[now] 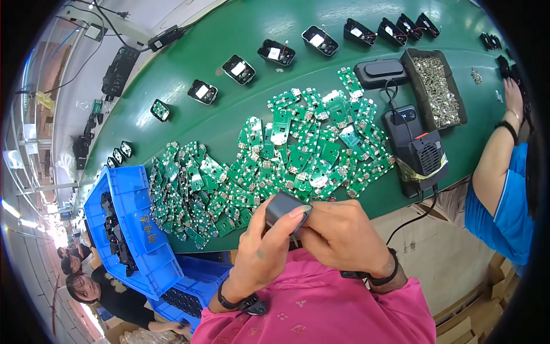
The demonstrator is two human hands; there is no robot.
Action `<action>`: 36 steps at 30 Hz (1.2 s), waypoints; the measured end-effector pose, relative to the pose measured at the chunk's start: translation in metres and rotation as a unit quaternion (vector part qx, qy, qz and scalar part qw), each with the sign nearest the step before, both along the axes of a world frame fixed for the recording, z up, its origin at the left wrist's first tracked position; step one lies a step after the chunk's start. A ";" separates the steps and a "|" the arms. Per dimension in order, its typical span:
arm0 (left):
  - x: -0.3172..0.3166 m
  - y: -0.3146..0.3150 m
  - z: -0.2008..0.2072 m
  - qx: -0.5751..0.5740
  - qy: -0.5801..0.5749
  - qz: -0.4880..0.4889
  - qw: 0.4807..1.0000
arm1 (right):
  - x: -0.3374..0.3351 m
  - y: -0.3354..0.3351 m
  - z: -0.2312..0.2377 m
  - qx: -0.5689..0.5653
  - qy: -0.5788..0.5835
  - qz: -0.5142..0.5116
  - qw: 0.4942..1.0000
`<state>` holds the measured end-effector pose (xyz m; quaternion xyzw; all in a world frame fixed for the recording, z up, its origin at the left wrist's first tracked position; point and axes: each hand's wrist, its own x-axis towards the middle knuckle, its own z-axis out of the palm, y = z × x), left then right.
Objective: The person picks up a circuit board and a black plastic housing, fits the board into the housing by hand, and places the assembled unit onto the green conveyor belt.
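Observation:
My left hand [260,252] grips a small black plastic casing [282,207] in front of my chest, its thumb lying along the near side. Close against the casing's right end is my right hand [345,232], its fingers curled and pressed together. Whatever those fingertips hold is hidden behind the knuckles. Just beyond both hands, a wide heap of green circuit boards [298,163] covers the near part of the green table [229,114]. The boards carry small silver connectors.
Open black casings with white parts inside, such as this casing [239,69], line the far side. To the right stand a bin of small metal parts [435,92] and a black device [424,160] with a cable. Blue crates [146,229] sit left. A co-worker's arm [495,149] reaches in at right.

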<state>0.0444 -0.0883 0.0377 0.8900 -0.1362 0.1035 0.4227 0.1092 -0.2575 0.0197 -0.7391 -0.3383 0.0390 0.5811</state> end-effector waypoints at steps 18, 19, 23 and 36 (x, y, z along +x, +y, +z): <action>-0.009 0.022 0.003 -0.326 0.202 0.148 0.912 | -0.008 0.035 -0.013 0.092 0.095 -0.076 0.988; -0.012 0.026 0.005 -0.332 0.219 0.170 0.902 | -0.007 0.031 -0.009 0.105 0.129 -0.064 0.984; -0.018 0.038 0.000 -0.325 0.258 0.159 0.896 | -0.012 0.042 -0.013 0.185 0.143 -0.071 0.970; -0.023 0.064 -0.012 -0.202 0.147 0.128 0.960 | -0.010 0.063 -0.005 0.121 0.241 0.023 0.963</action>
